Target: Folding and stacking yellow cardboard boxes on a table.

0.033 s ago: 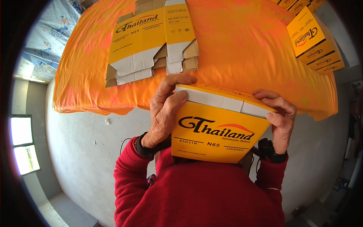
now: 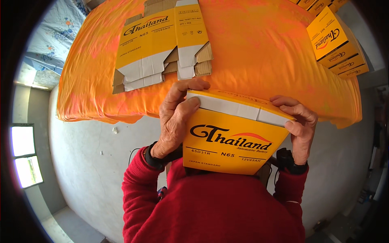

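I hold a yellow cardboard box (image 2: 231, 139) with black print and a white top flap against my chest, at the near edge of an orange-covered table (image 2: 259, 60). My left hand (image 2: 174, 121) grips the box's left side, with the thumb pressed on the white flap and the fingers curled over the top edge. My right hand (image 2: 300, 125) clasps the right corner, fingers bent over the top. Both wrists wear dark bands over red sleeves.
A stack of flattened yellow cartons (image 2: 162, 44) with white and brown flaps lies on the cloth just beyond the held box. Several assembled yellow boxes (image 2: 336, 44) are stacked at the table's far right. A grey concrete floor (image 2: 93, 162) lies below, and bright windows (image 2: 24, 154) are at the left.
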Demonstrator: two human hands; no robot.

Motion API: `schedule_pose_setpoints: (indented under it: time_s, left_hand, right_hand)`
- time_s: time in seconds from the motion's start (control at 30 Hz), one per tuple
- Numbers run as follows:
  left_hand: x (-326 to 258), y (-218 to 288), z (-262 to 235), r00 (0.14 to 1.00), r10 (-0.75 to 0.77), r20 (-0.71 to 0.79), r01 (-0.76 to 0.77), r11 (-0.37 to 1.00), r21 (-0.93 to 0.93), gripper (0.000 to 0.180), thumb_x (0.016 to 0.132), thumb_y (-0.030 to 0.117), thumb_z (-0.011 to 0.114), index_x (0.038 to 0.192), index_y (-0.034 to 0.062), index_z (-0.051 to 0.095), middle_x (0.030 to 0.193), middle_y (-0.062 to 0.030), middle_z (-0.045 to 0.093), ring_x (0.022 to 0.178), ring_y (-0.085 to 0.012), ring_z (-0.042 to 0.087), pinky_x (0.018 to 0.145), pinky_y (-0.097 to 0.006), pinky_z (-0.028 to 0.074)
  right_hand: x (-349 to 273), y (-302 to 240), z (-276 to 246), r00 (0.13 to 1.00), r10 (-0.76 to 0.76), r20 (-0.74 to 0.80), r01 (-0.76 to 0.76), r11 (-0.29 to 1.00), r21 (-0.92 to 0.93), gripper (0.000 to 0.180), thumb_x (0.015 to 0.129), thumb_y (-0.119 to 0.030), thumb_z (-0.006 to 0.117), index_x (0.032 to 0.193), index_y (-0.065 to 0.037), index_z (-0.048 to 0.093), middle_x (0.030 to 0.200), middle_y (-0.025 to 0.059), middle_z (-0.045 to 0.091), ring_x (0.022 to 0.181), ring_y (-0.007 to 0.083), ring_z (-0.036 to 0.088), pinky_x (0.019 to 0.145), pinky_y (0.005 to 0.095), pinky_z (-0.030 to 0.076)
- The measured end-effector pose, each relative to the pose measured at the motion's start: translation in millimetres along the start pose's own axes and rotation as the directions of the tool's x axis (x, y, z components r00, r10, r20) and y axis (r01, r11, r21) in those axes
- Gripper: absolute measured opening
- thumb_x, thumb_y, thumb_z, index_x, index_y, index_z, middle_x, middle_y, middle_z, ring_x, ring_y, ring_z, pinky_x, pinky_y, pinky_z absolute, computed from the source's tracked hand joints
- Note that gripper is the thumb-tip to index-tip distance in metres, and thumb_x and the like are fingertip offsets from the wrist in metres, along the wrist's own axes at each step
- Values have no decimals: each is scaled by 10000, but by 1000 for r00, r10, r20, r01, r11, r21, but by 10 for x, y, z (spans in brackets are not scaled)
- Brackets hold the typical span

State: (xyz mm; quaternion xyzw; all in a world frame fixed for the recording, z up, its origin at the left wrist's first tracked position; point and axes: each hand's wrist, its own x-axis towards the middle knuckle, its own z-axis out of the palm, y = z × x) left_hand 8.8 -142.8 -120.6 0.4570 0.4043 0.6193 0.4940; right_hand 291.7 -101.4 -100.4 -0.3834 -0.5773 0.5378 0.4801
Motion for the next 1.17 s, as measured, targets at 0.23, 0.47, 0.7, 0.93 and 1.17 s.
schedule_pose_setpoints:
  time_s: [0.23,0.47,0.7,0.93,1.17]
  left_hand:
    - [-4,122,29,999,-46,-21,48,994,96,262,859,27,503,1103,9,599,1147,-64,589,980,-113,532,864,-251,437]
    - [63,72,-35,997,50,54,-57,989,138,218,833,-21,634,1048,12,622,1073,-65,599,974,-128,550,846,-262,455]
    - [121,111,-127,973,123,197,-165,962,217,200,818,-19,679,1010,8,633,1026,-95,610,974,-176,577,851,-288,464]
    - [151,9,-143,929,267,256,-324,921,215,222,776,58,756,954,11,632,1006,-115,612,930,-215,589,826,-294,468]
    - [173,400,-62,972,-114,207,-43,776,630,321,740,195,824,942,36,631,1020,-97,620,994,-299,593,867,-370,472]
  right_hand:
    - [-36,106,-89,969,-180,166,181,983,12,358,677,-141,711,965,63,651,1091,252,654,1117,386,590,994,477,443]
    - [-54,54,62,991,-123,51,125,992,-20,310,633,-16,792,912,29,663,1089,207,672,1060,280,631,925,366,477]
    - [-39,39,82,993,-105,54,107,994,-27,351,641,-59,772,968,35,686,1098,183,672,1069,264,618,950,361,457]
    - [-8,42,63,993,-87,86,88,996,-13,393,637,-80,759,1009,33,707,1099,164,673,1086,259,607,966,357,439]
    - [50,64,83,988,-72,136,75,997,-16,369,648,-98,766,993,23,716,1102,169,672,1089,283,604,994,374,419]
